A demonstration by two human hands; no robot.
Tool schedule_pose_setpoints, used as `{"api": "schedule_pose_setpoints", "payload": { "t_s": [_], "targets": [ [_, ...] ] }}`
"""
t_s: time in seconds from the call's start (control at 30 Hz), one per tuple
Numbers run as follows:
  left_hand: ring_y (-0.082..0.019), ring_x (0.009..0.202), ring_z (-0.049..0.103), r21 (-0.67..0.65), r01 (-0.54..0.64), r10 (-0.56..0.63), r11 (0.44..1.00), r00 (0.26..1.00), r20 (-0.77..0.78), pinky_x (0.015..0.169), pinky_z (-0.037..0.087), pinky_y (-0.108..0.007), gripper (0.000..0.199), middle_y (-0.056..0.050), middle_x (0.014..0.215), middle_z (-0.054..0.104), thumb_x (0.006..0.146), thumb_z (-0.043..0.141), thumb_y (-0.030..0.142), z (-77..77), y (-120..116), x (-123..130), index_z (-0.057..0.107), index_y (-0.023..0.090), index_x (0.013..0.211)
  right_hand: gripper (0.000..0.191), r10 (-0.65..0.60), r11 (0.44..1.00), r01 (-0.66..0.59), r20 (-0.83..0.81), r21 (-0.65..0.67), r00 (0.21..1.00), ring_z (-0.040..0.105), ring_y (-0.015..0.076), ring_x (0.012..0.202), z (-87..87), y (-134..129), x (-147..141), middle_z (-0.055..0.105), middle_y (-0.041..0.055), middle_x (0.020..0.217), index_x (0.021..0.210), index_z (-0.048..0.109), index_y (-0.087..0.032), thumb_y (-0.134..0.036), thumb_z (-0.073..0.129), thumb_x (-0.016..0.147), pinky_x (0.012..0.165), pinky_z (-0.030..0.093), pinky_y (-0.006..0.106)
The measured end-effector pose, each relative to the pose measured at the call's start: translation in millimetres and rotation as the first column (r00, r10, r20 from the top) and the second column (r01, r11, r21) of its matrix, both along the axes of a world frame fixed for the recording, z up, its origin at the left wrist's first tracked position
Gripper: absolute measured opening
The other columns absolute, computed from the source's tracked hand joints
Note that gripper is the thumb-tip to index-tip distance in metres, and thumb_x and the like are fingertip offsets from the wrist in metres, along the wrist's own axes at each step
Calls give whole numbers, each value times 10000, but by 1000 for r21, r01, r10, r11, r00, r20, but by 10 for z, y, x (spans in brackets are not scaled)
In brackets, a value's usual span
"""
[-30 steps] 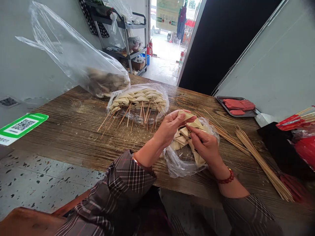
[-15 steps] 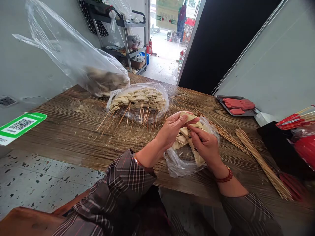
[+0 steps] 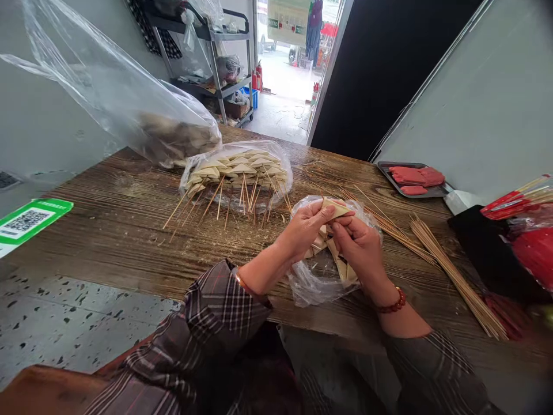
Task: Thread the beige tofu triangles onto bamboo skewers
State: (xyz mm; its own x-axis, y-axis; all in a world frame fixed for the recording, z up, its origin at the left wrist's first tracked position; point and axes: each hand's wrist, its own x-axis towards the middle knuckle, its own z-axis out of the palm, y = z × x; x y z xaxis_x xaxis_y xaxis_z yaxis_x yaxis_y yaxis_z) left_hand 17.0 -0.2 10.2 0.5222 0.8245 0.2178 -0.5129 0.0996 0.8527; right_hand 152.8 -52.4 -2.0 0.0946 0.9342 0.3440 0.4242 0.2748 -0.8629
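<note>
My left hand is closed on a folded, pale triangular piece that looks like tofu skin, pinched between thumb and fingers. Just below that piece, my right hand is closed at its underside, around what looks like a bamboo skewer, mostly hidden by the fingers. Under both hands lies a clear plastic bag with more loose folded pieces on it. To the left, a pile of skewered triangles rests on another clear bag, its sticks pointing toward me.
Bamboo skewers lie in a bundle on the right, with loose ones beside them. A dark tray holds pink slabs. A black box stands at the right edge. A large plastic bag with brownish contents sits back left, near a QR card.
My hands have drawn closer together at the folded piece, the right fingers now tucked against it. The view has shifted slightly, so the scene sits a little further left and higher.
</note>
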Motion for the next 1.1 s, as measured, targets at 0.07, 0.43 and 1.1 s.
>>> {"api": "schedule_pose_setpoints", "payload": {
  "t_s": [0.07,0.43,1.1],
  "targets": [
    [-228,1088,658,-28,-11,12,1000,1000,17,1031,436,-370,283,-84,1005,738,853,678,412,17,28,-29,719,158,969,227,46,999,-47,-30,-21,998,424,81,447,12,7,9,502,-62,521,894,688,-176,-376,583,913,465,348,225],
    [-217,1093,652,27,16,-14,1000,996,-86,1016,443,-340,333,-89,1075,728,857,667,450,25,17,12,709,163,1021,185,-34,996,26,93,84,995,443,89,485,65,31,29,531,-49,533,840,707,-186,-298,571,897,506,359,238],
    [-350,1113,514,771,451,856,450,27,-515,973,362,-503,372,-158,1053,670,873,609,486,-68,97,-46,730,141,940,202,-116,988,129,-143,89,983,447,95,465,68,131,172,507,-55,537,921,687,-195,-365,580,905,473,343,240]
  ]
}}
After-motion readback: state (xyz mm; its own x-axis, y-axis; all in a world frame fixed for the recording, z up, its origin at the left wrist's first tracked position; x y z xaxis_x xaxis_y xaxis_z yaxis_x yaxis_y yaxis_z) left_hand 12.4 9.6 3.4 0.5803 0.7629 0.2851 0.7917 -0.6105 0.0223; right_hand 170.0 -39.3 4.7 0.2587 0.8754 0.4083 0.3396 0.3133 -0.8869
